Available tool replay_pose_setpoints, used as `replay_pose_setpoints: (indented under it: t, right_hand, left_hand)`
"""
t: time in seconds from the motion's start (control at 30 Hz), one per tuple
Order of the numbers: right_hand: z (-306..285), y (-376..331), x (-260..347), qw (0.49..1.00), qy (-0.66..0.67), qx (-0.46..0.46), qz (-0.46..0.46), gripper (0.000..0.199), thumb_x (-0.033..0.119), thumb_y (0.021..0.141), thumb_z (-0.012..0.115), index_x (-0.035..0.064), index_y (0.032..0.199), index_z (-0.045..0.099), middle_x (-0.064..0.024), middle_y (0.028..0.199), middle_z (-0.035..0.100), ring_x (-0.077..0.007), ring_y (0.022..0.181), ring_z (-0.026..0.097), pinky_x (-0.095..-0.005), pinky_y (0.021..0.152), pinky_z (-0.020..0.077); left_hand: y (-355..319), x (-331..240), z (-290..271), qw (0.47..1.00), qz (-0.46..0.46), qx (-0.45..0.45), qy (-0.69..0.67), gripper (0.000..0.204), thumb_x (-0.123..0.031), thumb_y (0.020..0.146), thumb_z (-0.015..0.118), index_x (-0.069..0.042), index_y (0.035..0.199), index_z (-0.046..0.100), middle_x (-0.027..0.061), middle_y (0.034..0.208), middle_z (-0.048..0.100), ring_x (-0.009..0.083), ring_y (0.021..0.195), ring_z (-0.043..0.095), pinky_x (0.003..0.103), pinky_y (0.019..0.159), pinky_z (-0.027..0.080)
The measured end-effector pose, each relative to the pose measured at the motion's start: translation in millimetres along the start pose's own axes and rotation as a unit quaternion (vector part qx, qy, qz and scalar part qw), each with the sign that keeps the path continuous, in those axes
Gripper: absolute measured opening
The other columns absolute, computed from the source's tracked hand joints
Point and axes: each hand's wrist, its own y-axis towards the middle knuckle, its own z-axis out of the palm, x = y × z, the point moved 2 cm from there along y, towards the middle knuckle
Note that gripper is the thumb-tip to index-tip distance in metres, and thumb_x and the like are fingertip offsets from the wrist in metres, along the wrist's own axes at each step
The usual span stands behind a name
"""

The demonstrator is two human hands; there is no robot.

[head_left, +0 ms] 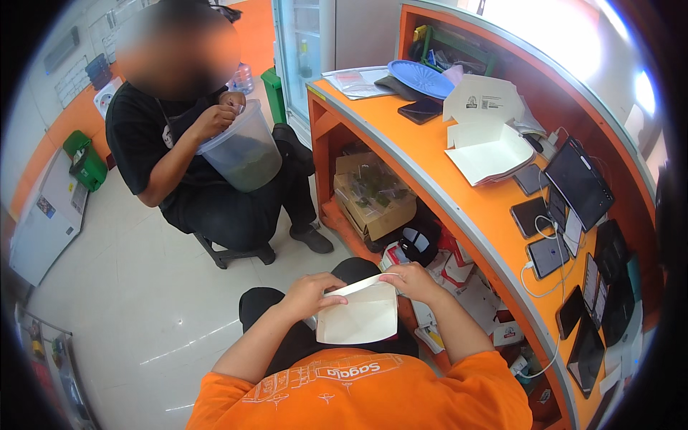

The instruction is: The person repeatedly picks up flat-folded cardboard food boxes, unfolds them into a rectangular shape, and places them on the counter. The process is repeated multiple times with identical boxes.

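A white cardboard food box (pixel 358 320) rests over my lap, its inside facing up and its far edge raised as a narrow folded strip. My left hand (pixel 314 294) grips the far left corner, fingers curled over the edge. At the far right corner my right hand (pixel 414 282) pinches the same strip, with the thumb on the inner side. My fingers partly hide the folds at both corners. On the counter to the right stands another white cardboard box (pixel 489 152), its lid raised.
A person in black (pixel 168 154) sits opposite on a low stool, holding a translucent bucket (pixel 247 154). The curved orange counter (pixel 437 172) at right carries several phones, a tablet (pixel 579 183) and a blue plastic lid (pixel 421 77). Its lower shelf holds a brown carton (pixel 369 204) and folded boxes.
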Motion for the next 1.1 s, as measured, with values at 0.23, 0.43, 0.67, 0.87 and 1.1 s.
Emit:
replay_pose_setpoints:
  t: [0.23, 0.43, 0.67, 0.87, 1.1]
  right_hand:
    - [-4, 2, 4, 0.998, 0.002, 0.051, 0.023, 0.025, 0.030, 0.089, 0.057, 0.0075, 0.088, 0.068, -0.0139, 0.079, 0.065, -0.0315, 0.076, 0.063, -0.0392, 0.068, 0.0484]
    - [11, 7, 41, 0.974, -0.191, -0.021, -0.116, 0.024, 0.032, 0.086, 0.060, 0.0103, 0.080, 0.067, -0.0067, 0.075, 0.066, -0.0243, 0.073, 0.064, -0.0346, 0.076, 0.0443]
    - [15, 12, 46, 0.966, -0.244, 0.015, -0.079, 0.023, 0.034, 0.083, 0.063, 0.0114, 0.081, 0.066, -0.0035, 0.077, 0.066, -0.0224, 0.074, 0.063, -0.0335, 0.078, 0.0435]
    - [-2, -7, 25, 0.998, 0.003, -0.017, 0.060, 0.019, 0.013, 0.082, 0.061, 0.0076, 0.099, 0.067, -0.0115, 0.094, 0.066, -0.0276, 0.089, 0.063, -0.0368, 0.083, 0.0474]
    - [43, -73, -11, 0.997, 0.017, -0.071, -0.003, 0.027, -0.004, 0.077, 0.053, 0.0059, 0.100, 0.065, -0.0114, 0.110, 0.060, -0.0306, 0.108, 0.056, -0.0385, 0.093, 0.0441]
  left_hand:
    - [4, 6, 15, 0.994, 0.026, -0.053, 0.094, 0.017, -0.028, 0.084, 0.064, -0.011, 0.087, 0.066, 0.0034, 0.079, 0.064, 0.0229, 0.075, 0.062, 0.037, 0.070, 0.046]
    - [7, -9, 20, 0.989, 0.049, -0.084, 0.110, 0.015, -0.027, 0.084, 0.065, -0.012, 0.082, 0.064, 0.0024, 0.075, 0.062, 0.0226, 0.073, 0.061, 0.035, 0.069, 0.044]
    - [6, -6, 14, 0.985, 0.045, -0.079, 0.149, 0.015, -0.027, 0.082, 0.067, -0.012, 0.086, 0.064, 0.0031, 0.078, 0.062, 0.0240, 0.075, 0.061, 0.036, 0.069, 0.045]
    - [-25, 41, 11, 0.986, -0.132, -0.083, -0.052, 0.017, -0.007, 0.082, 0.062, -0.007, 0.098, 0.066, 0.0103, 0.087, 0.059, 0.0285, 0.085, 0.060, 0.034, 0.080, 0.047]
    - [-81, 43, 59, 0.971, -0.152, -0.085, -0.165, 0.046, 0.012, 0.077, 0.049, -0.010, 0.114, 0.064, 0.0163, 0.116, 0.047, 0.0307, 0.111, 0.048, 0.032, 0.097, 0.040]
